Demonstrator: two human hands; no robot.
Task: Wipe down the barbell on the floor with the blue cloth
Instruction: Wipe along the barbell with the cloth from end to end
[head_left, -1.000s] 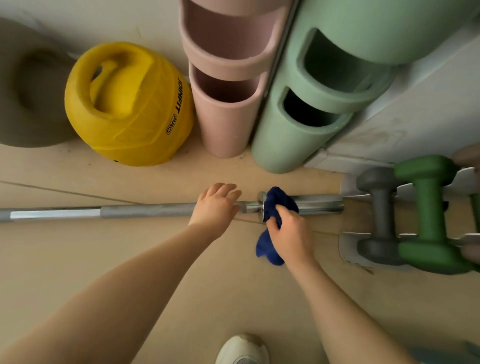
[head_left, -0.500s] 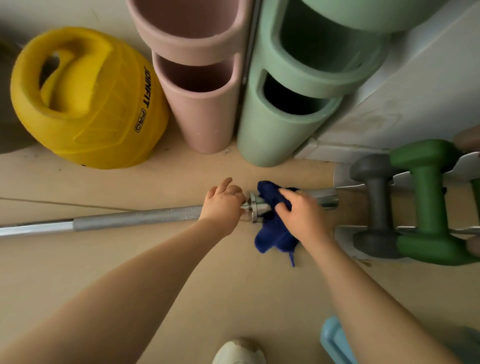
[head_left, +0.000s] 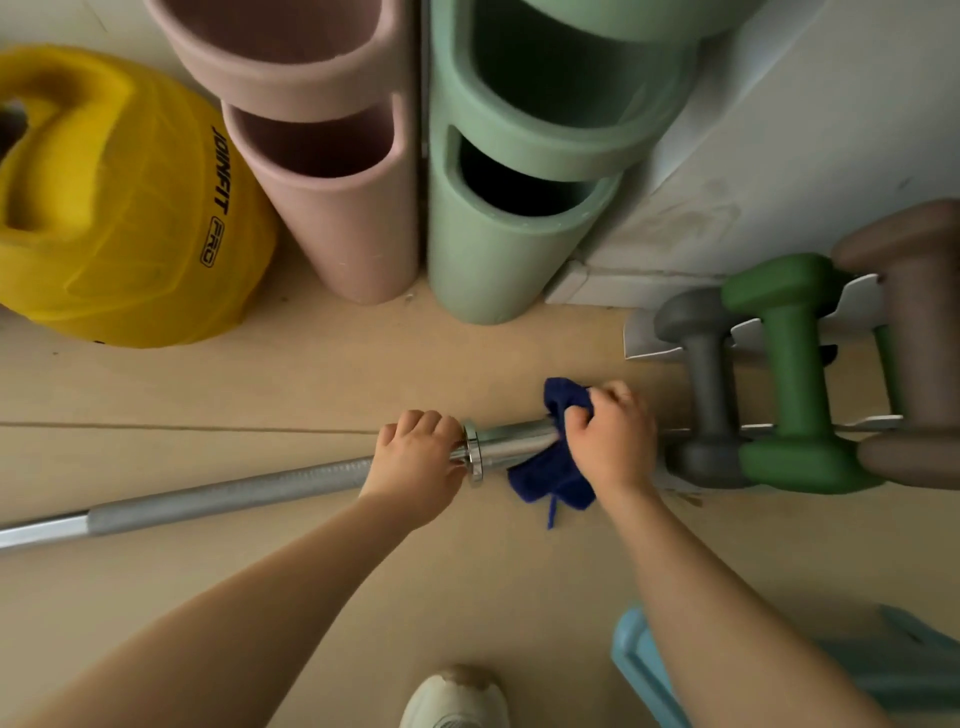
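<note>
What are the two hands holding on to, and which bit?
The left hand grips the barbell shaft beside its shiny collar. The right hand holds the blue cloth, bunched around the sleeve end.

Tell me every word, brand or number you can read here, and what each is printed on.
"JOINFIT": black letters running down the side of the yellow weighted ball.
"PRO": in a small outlined box just below it, on the same ball.
No other text can be read: the barbell, blue cloth, dumbbells and foam rollers show no markings in this view.
</note>
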